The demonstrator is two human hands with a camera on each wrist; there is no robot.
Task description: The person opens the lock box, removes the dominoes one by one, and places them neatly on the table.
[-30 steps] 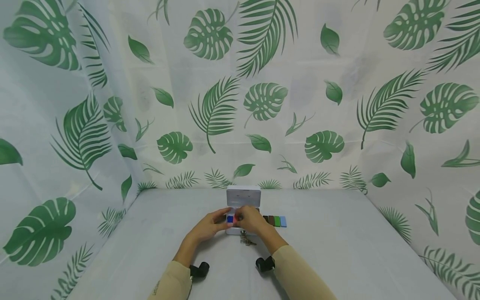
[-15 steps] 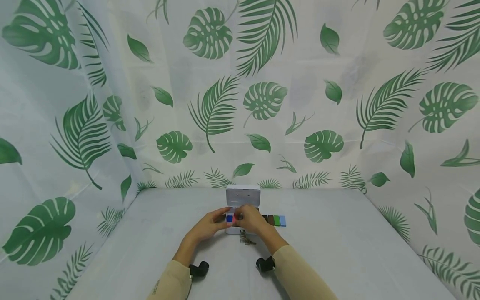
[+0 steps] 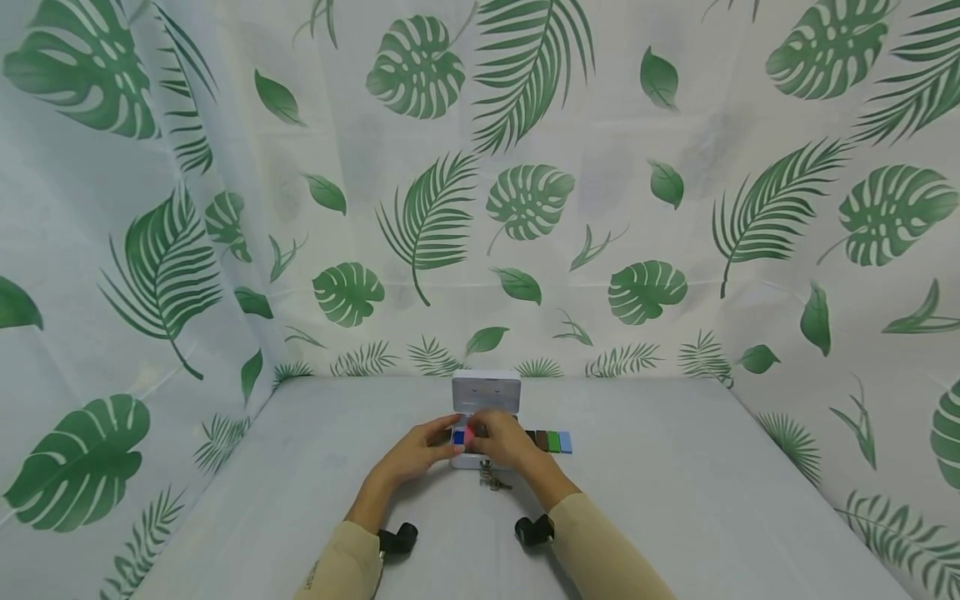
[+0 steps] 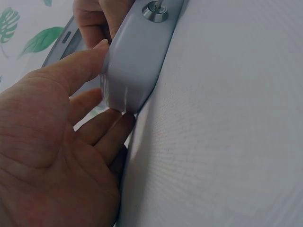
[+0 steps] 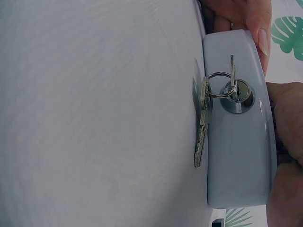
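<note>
A small white metal cash box [image 3: 486, 461] stands on the table with its lid [image 3: 486, 394] raised. In its front lock [image 5: 239, 96] sits a key, with more keys [image 5: 202, 130] hanging from a ring. My left hand [image 3: 415, 450] holds the box's left end, thumb at the front rim and fingers against the side. Inside lies a blue block [image 3: 459, 437]. Just right of it, my right hand [image 3: 504, 437] reaches in and pinches a red, block-like piece [image 3: 470, 433]. The right fingertips are partly hidden, and the rest of the box's inside is covered by that hand.
Right of the box, black, brown [image 3: 542, 441], green [image 3: 553, 442] and light blue [image 3: 566, 442] flat blocks lie in a row. White table cloth [image 3: 675, 500] surrounds the box. A leaf-patterned curtain [image 3: 570, 275] hangs behind and at the sides.
My right fingers have shifted slightly at the red piece, and more of it shows now. The left hand and the box have stayed in place.
</note>
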